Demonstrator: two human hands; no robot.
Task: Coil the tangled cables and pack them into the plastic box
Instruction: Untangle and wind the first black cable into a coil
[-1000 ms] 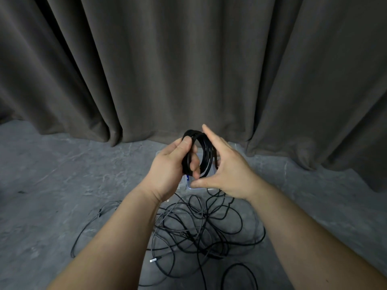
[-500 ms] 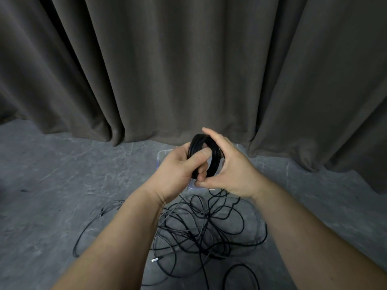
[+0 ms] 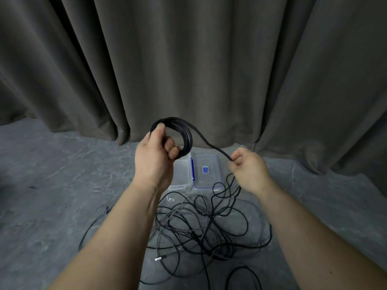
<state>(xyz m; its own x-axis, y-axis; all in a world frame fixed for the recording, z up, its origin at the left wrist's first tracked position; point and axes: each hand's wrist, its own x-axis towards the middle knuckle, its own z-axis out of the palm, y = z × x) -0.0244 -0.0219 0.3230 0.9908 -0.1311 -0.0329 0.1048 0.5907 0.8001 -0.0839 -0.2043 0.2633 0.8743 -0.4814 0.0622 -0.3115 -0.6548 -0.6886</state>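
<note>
Coil (image 3: pixel 184 135) of black cable gripped in left hand (image 3: pixel 155 162), raised above clear plastic box (image 3: pixel 180 174). Strand from coil pinched in right hand (image 3: pixel 249 168), off to right. Box lid (image 3: pixel 206 171) flat beside box. Tangled cables (image 3: pixel 199 227) heaped on grey floor (image 3: pixel 52 185) below wrists. Curtain (image 3: pixel 188 59) behind.

I see my left hand (image 3: pixel 154 162) raised at centre, fingers curled round a coil of cable (image 3: pixel 184 135). My right hand (image 3: pixel 248 168) sits lower and to the right, well apart, pinching the loose strand. Both bare forearms reach in from the near edge.
</note>
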